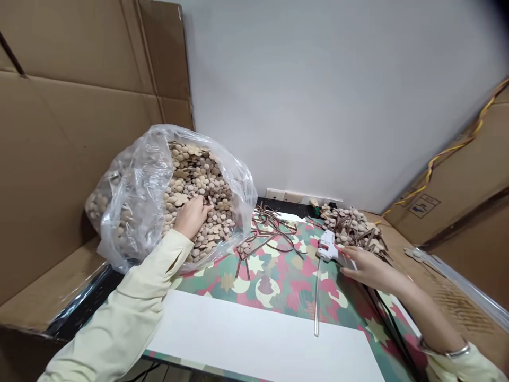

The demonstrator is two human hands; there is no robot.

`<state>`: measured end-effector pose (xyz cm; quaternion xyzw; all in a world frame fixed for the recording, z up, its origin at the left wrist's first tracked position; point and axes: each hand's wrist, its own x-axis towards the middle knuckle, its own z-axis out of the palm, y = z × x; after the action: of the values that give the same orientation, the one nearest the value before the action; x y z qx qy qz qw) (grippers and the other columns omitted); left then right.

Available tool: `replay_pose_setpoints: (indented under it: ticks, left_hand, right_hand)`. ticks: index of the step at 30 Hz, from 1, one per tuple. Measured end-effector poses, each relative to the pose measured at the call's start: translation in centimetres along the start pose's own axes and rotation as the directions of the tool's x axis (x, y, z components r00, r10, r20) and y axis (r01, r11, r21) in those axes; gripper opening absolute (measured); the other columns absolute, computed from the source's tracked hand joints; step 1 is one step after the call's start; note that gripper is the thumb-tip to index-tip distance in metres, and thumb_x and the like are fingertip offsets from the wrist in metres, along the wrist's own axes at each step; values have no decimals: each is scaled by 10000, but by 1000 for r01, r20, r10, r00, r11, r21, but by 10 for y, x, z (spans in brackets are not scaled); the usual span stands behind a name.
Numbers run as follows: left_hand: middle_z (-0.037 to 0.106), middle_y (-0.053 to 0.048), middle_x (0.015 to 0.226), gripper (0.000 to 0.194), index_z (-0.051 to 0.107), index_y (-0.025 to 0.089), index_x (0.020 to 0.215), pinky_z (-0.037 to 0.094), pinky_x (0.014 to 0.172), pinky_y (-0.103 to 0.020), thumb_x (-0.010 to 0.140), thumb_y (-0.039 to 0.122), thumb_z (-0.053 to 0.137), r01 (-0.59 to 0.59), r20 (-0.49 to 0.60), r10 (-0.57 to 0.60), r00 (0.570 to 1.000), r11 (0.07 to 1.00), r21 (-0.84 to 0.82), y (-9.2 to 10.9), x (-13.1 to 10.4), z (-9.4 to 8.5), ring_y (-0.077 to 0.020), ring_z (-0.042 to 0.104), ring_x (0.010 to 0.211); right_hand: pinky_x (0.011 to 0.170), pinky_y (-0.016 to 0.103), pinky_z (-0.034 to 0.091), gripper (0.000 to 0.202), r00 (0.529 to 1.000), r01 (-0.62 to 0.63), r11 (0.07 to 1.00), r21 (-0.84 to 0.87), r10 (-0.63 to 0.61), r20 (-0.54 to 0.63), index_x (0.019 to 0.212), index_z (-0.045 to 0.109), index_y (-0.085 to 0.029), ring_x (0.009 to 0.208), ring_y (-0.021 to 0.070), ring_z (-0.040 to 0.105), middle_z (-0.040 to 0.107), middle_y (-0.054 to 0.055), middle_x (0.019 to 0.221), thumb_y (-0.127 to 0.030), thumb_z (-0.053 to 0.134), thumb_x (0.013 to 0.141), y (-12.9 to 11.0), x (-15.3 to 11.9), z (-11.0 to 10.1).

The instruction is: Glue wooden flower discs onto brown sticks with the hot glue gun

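Note:
Reaching into a clear plastic bag [137,180], my left hand [191,216] touches the many small beige, flower-like pieces [209,178] inside. Its fingers are bent together among them, and what they pinch, if anything, is too small to tell. My right hand [363,267] is at the right side of the table, wrapped round the handle of a white glue gun [326,246]. A long clear glue stick [317,302] lies below the gun, over the edge of a white sheet [254,337].
Brown cords [278,228] lie on the patterned table cover [292,289]. A pile of beige pieces with brown cords [353,225] sits at the back right. Cardboard [71,138] stands at the left, and a power strip [292,197] runs along the wall.

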<state>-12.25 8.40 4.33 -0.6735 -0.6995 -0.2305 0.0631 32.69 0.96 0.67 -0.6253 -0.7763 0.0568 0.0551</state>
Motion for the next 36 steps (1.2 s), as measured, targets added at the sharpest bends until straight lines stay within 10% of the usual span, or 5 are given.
replay_pose_setpoints:
  ticks: [6, 13, 21, 31, 36]
  left_hand:
    - [657, -167, 850, 326, 577, 155, 862, 417, 710, -339, 838, 440, 420, 70, -11, -71, 997, 990, -122, 5, 15, 17, -305, 607, 871]
    - [651, -83, 732, 138, 531, 188, 647, 427, 761, -321, 709, 307, 564, 117, -23, -139, 990, 903, -414, -1, 20, 3, -266, 603, 849]
    - [648, -34, 757, 124, 542, 153, 670, 531, 693, -274, 697, 274, 539, 230, 174, -166, 971, 422, -877, 7, 6, -24, -153, 637, 735]
    - [618, 11, 684, 220, 620, 147, 750, 467, 500, -121, 612, 268, 740, 389, 369, -152, 917, 137, -911, 15, 2, -23, -58, 567, 561]
    - [639, -21, 766, 123, 637, 131, 761, 536, 637, -174, 695, 221, 691, 439, 433, -97, 896, 53, -897, 16, 0, -20, -76, 603, 652]
  right_hand:
    - [589, 294, 370, 264, 988, -143, 943, -301, 120, -93, 930, 579, -151, 765, 241, 574, 551, 127, 958, -174, 487, 685, -20, 3, 20]
    - [632, 285, 377, 59, 964, -150, 969, -196, 100, -246, 692, 487, -158, 714, 195, 514, 482, 104, 835, -104, 464, 680, -24, 4, 24]
    - [648, 293, 407, 173, 863, -77, 984, 161, 147, -483, 842, 552, -187, 735, 206, 537, 542, 77, 881, -232, 493, 685, -39, -4, 0]
    - [435, 245, 328, 73, 926, -207, 495, 843, 379, 5, 609, 538, -202, 525, 165, 511, 585, 11, 570, -259, 514, 649, -46, -12, -19]
    - [474, 250, 350, 114, 915, -180, 684, 707, 381, -135, 595, 502, -202, 519, 160, 493, 544, 0, 531, -286, 519, 669, -46, -11, -19]
